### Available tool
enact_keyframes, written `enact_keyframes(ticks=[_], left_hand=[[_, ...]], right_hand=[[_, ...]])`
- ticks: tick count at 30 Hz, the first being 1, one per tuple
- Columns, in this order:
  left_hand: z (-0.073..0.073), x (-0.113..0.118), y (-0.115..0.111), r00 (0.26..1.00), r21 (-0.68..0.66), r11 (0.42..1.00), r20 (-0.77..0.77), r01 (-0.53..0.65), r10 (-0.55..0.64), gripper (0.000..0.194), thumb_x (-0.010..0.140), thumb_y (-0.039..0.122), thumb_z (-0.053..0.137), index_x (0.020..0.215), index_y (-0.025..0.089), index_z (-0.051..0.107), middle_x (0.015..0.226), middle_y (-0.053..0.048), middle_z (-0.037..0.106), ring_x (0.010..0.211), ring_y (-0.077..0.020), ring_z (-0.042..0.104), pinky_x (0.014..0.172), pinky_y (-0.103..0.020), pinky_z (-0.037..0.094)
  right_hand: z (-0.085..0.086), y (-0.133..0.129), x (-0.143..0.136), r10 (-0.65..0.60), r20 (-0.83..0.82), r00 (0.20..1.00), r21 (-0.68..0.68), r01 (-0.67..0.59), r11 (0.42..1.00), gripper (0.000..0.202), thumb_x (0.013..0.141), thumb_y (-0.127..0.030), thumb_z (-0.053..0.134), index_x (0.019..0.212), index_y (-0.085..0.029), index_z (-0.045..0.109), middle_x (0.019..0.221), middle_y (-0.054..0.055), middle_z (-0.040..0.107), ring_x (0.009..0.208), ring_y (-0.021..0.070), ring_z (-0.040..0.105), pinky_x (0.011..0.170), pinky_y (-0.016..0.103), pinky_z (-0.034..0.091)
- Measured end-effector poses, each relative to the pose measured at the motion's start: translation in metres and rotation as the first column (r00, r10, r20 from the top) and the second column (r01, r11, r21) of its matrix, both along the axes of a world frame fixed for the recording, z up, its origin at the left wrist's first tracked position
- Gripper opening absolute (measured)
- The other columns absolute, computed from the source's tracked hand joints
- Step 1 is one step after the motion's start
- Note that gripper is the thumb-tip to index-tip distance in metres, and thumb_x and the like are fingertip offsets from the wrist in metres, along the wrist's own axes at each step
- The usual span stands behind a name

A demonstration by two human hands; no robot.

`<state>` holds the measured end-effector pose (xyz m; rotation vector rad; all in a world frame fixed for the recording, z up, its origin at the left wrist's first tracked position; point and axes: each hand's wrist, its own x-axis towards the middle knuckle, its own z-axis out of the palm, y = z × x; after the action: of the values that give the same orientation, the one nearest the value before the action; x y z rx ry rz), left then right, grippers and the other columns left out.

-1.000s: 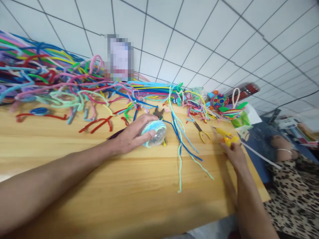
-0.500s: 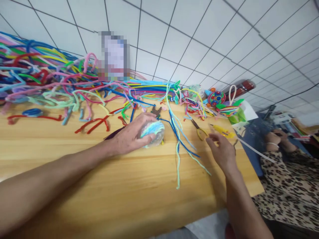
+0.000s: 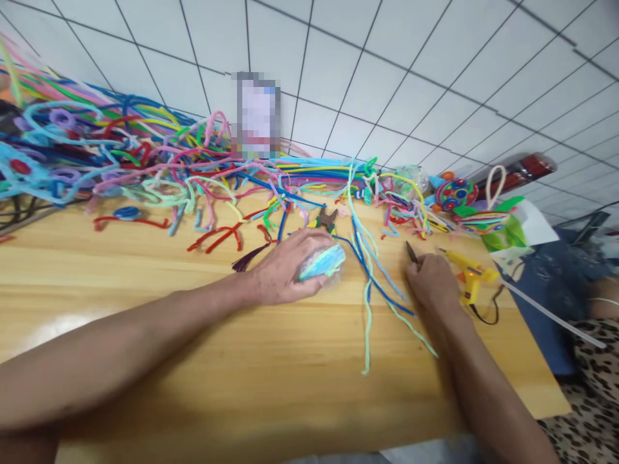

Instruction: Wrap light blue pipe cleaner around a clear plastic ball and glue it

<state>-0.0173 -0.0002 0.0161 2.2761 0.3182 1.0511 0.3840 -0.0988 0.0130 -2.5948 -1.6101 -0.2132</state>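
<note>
My left hand [image 3: 285, 267] is closed around a clear ball [image 3: 323, 261] with light-blue and pale-green fuzzy strands in it, held just over the wooden table. My right hand [image 3: 432, 280] is wrapped around the small yellow-handled scissors [image 3: 411, 252]; only their dark blades stick out past the fingers. Between the hands, long pale-green and blue pipe cleaners [image 3: 366, 328] trail across the tabletop. Beyond my left fingers lie pliers [image 3: 327, 220], jaws pointing away, their handles partly covered.
A yellow glue gun [image 3: 471, 274] with a long white glue stick lies right of my right hand. Heaped pipe cleaners [image 3: 159, 154] line the wall. A dark tassel [image 3: 249, 258] sits by my left wrist. Another person's leopard-print clothing [image 3: 590, 367] shows past the table's right edge.
My right hand has closed over the yellow-handled scissors, which lay uncovered on the table before. My left hand keeps the ball. The view has turned left, moving everything rightward.
</note>
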Motion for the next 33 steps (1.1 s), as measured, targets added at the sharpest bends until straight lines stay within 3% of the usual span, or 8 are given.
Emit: enact_keyframes(ticks=[4,6,9,12,14,16,19,33], left_hand=[[0.0,-0.001,0.002,1.0,0.001,1.0,0.003,0.001,-0.001,0.059,0.1,0.033,0.067,0.155,0.026,0.047,0.149,-0.018,0.063,0.147,-0.0362,0.06,0.121,-0.062,0.053],[0.0,-0.001,0.002,1.0,0.01,1.0,-0.001,-0.001,0.001,0.058,0.101,0.034,0.067,0.155,0.026,0.047,0.149,-0.018,0.063,0.146,-0.0361,0.06,0.121,-0.061,0.054],[0.001,-0.001,0.001,1.0,0.007,1.0,0.006,-0.004,0.004,0.059,0.1,0.033,0.068,0.155,0.025,0.047,0.148,-0.018,0.065,0.146,-0.0366,0.06,0.121,-0.061,0.054],[0.002,0.0,0.0,1.0,0.007,1.0,0.021,-0.007,0.007,0.06,0.099,0.031,0.068,0.156,0.025,0.048,0.147,-0.018,0.066,0.146,-0.0366,0.06,0.12,-0.061,0.055],[0.003,0.001,-0.001,1.0,0.016,1.0,0.021,-0.02,0.02,0.061,0.099,0.03,0.068,0.156,0.025,0.047,0.147,-0.018,0.065,0.146,-0.0365,0.061,0.12,-0.061,0.055],[0.003,0.001,-0.002,0.999,0.028,0.999,0.019,-0.036,0.036,0.062,0.099,0.03,0.069,0.157,0.024,0.047,0.148,-0.018,0.065,0.145,-0.0361,0.061,0.119,-0.06,0.056],[0.002,0.002,-0.003,0.999,0.06,0.997,0.027,-0.04,0.039,0.061,0.1,0.031,0.068,0.157,0.024,0.046,0.148,-0.018,0.065,0.146,-0.0361,0.061,0.119,-0.06,0.057],[0.001,0.004,-0.004,0.997,0.085,0.995,0.052,-0.056,0.052,0.058,0.1,0.032,0.068,0.154,0.021,0.048,0.143,-0.02,0.067,0.142,-0.0366,0.063,0.116,-0.061,0.059]], right_hand=[[0.008,-0.005,0.0,-0.134,-0.047,0.99,-0.007,0.134,0.991,0.019,0.09,-0.035,0.058,0.094,-0.02,0.068,0.092,0.019,0.073,0.09,0.0364,0.069,0.079,0.049,0.051],[0.015,-0.01,-0.001,-0.133,-0.099,0.986,0.052,0.139,0.989,0.017,0.09,-0.036,0.056,0.093,-0.022,0.066,0.086,0.015,0.072,0.081,0.0331,0.068,0.073,0.046,0.05],[0.031,-0.025,-0.015,0.073,-0.231,0.97,0.228,-0.019,0.973,0.015,0.094,-0.039,0.055,0.094,-0.026,0.062,0.082,0.01,0.074,0.074,0.0294,0.069,0.066,0.043,0.051],[0.049,-0.041,-0.058,0.332,-0.266,0.905,0.333,-0.237,0.913,0.017,0.103,-0.042,0.054,0.106,-0.028,0.064,0.092,0.007,0.078,0.078,0.0256,0.076,0.062,0.037,0.055],[0.061,-0.049,-0.096,0.564,-0.058,0.824,0.385,-0.502,0.774,0.017,0.104,-0.034,0.057,0.118,-0.026,0.064,0.096,0.005,0.08,0.077,0.0225,0.076,0.061,0.034,0.056],[0.07,-0.051,-0.131,0.698,0.139,0.703,0.369,-0.69,0.622,0.015,0.103,-0.025,0.059,0.118,-0.024,0.062,0.097,0.005,0.08,0.079,0.0208,0.076,0.068,0.033,0.059],[0.076,-0.048,-0.166,0.745,0.245,0.621,0.36,-0.771,0.525,0.013,0.101,-0.015,0.06,0.113,-0.021,0.061,0.09,0.005,0.079,0.079,0.0196,0.075,0.073,0.031,0.061],[0.067,-0.045,-0.181,0.715,0.252,0.652,0.356,-0.75,0.558,0.012,0.099,-0.011,0.062,0.104,-0.021,0.06,0.084,0.003,0.075,0.075,0.0194,0.071,0.07,0.031,0.055]])
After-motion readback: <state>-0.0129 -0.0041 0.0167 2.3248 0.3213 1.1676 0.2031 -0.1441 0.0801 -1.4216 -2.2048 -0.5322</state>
